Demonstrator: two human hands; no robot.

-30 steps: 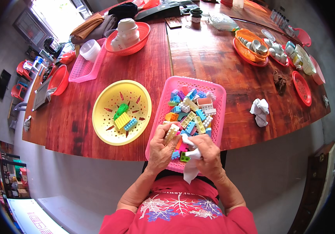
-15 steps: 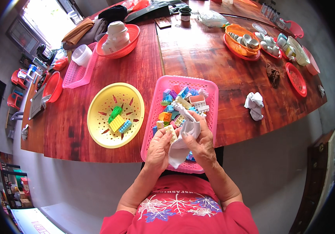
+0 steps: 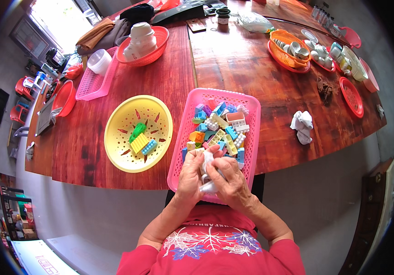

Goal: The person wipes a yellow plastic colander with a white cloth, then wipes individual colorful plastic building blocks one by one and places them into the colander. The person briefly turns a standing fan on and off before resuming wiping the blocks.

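Note:
Over the near end of a pink plastic basket [image 3: 255,137], my two hands meet around a white cloth [image 3: 209,187]. My left hand [image 3: 189,176] is closed on a cream toy brick, now mostly covered by the cloth and fingers. Pinched round the bunched cloth, my right hand [image 3: 231,182] presses it against the brick. Mixed colourful toy bricks [image 3: 218,136] lie heaped in the basket. To the left, a yellow perforated bowl [image 3: 114,130] holds a green piece [image 3: 137,132], a yellow ridged brick [image 3: 138,145] and a light blue brick [image 3: 149,147].
A crumpled white cloth [image 3: 302,127] lies right of the basket. Farther off stand a red basket [image 3: 162,43] with white bowls, a pink tray [image 3: 87,89], an orange basket [image 3: 281,35] with cups, and a red plate [image 3: 352,98]. The table's near edge passes beside the basket.
My hands have come closer together, and the right one has brought the cloth down around the brick. More of the heaped bricks now shows. The view has shifted slightly.

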